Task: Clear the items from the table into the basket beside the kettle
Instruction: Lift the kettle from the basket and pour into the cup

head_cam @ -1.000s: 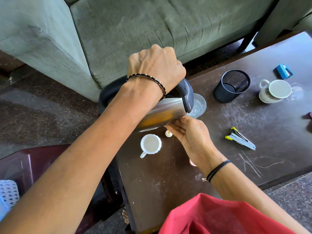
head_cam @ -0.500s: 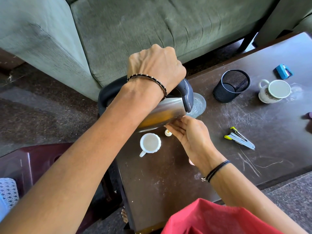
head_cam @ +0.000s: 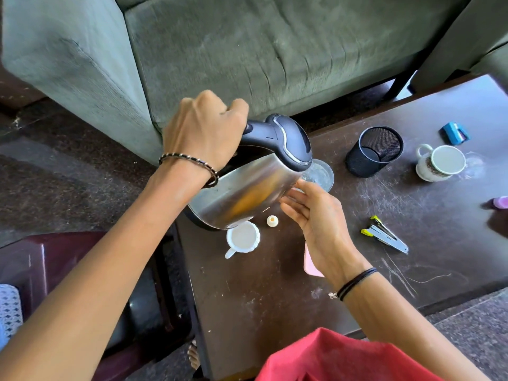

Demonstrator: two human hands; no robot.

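Head view: a person's left hand point(head_cam: 203, 136) wraps the black handle of a steel kettle point(head_cam: 247, 193), fingers curled tight round the grip. The kettle is held off the counter point(head_cam: 275, 312) & tipped, lid end to the right. The right hand point(head_cam: 310, 215) is spread, fingers straight, palm facing the kettle's wall just right of it, prob. to steady the tilted body. Whether the fingertips touch the steel can't be told.

The basket point(head_cam: 373, 152), black mesh, stands upright on the counter right of the kettle, near but apart. No item looks to be in it yet.

The things to clear all sit on the counter:
- A small white cup point(head_cam: 243, 237) is right below the kettle's base, its rim partly hidden by it.
- A white cap point(head_cam: 272, 220) is just right of the kettle's base.
- A glass point(head_cam: 319, 174) shows just past the kettle's lid end, half hidden.
- A stapler point(head_cam: 384, 237) lies well right of the kettle.
- A mug point(head_cam: 439, 163) stands farther right.
- A blue block point(head_cam: 455, 133) is farthest right & back.

Judgement: the kettle seems raised to free the crowded corner under it, so clearing has hardly begun. With the kettle tipped over the cup, any water inside could spill.
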